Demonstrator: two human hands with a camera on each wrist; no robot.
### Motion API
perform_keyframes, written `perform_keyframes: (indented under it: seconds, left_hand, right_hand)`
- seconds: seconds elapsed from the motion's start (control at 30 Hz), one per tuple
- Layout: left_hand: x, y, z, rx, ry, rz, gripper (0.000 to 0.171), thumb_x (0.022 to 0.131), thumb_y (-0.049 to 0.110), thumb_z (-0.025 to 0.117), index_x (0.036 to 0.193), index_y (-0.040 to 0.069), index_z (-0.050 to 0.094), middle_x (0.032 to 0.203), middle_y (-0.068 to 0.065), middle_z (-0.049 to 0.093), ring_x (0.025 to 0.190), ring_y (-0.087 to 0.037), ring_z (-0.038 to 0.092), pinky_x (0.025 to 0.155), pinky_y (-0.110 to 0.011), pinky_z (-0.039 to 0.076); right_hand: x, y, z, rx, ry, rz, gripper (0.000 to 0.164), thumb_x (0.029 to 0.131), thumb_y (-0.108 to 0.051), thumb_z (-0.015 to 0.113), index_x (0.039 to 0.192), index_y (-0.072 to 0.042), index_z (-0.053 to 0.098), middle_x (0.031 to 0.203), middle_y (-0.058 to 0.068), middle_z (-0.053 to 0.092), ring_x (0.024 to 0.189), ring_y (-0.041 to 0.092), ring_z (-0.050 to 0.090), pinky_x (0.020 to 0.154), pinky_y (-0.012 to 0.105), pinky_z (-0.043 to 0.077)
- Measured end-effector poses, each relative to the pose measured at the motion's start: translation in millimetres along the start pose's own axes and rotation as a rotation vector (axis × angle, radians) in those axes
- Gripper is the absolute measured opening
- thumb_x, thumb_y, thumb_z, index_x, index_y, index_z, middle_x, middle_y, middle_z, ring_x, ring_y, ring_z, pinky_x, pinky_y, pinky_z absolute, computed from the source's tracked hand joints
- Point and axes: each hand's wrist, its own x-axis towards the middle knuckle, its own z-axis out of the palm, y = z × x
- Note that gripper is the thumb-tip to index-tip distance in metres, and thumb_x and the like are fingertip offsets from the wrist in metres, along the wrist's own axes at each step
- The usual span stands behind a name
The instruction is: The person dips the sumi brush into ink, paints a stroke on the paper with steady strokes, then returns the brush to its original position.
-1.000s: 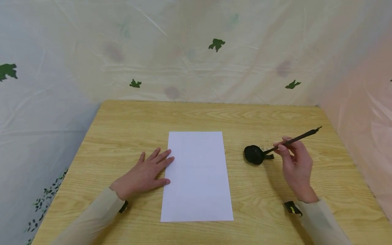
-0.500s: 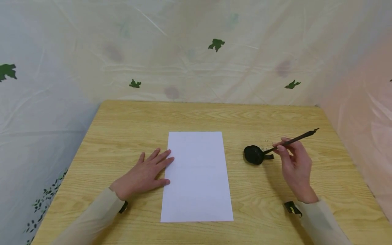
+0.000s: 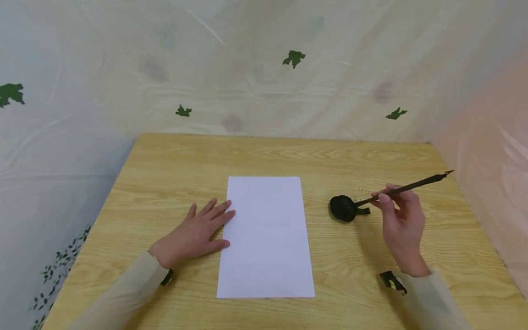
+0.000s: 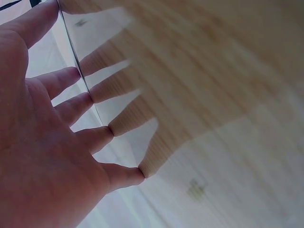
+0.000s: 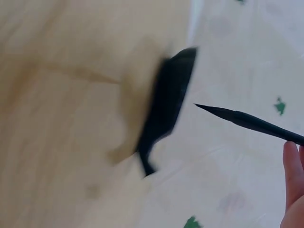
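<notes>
To the right of a white sheet of paper [image 3: 266, 238], on the wood-grain tabletop [image 3: 185, 158], sits a small black ink dish [image 3: 342, 208], its short handle pointing toward the right hand [image 3: 402, 224]. That hand is raised just beside the dish, with its thumb and fingers pinching the shaft of a dark writing brush [image 3: 416, 184]. The brush slants down to the left: its looped top end rises beyond the hand, away from the paper, while its lower end reaches to the dish in the head view. Seen from the right wrist, the pointed tip is above the dish, with a gap between them.

Well apart from the right hand, at the left edge of the paper, the left hand [image 3: 189, 238] lies palm down with its fingers straight and spread. Its thumb, index and middle fingertips rest on the margin of the sheet; the other two fingers reach onto the wood. From the left wrist, all the fingertips meet the glossy surface, which mirrors them. The paper lies flat between the two hands, its long sides running away from the person.
</notes>
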Motion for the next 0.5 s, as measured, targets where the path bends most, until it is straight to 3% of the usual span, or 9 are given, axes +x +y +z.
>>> perform_keyframes:
  seconds: [0.2,0.5]
  left_hand:
    - [0.2,1.4,-2.2,0.004,-0.001,0.002,0.074,0.1,0.048,0.067,0.161,0.014,0.041,0.17,-0.009,0.027,0.156,-0.043,0.016,0.11,-0.08,0.018]
    - [0.1,3.1,-7.3,-0.007,-0.024,-0.009,0.076,0.099,0.048,0.067,0.161,0.015,0.04,0.17,-0.009,0.027,0.156,-0.043,0.016,0.11,-0.08,0.017]
  right_hand:
    - [7,-27,29,0.338,0.049,-0.005,0.028,0.095,0.013,0.064,0.115,0.027,0.05,0.101,0.019,0.068,0.094,0.023,0.073,0.081,0.026,0.06]
    - [13,-51,73,0.48,-0.014,-0.092,0.033,0.095,0.005,0.07,0.109,0.027,0.05,0.099,0.022,0.067,0.091,0.024,0.074,0.078,0.027,0.06]
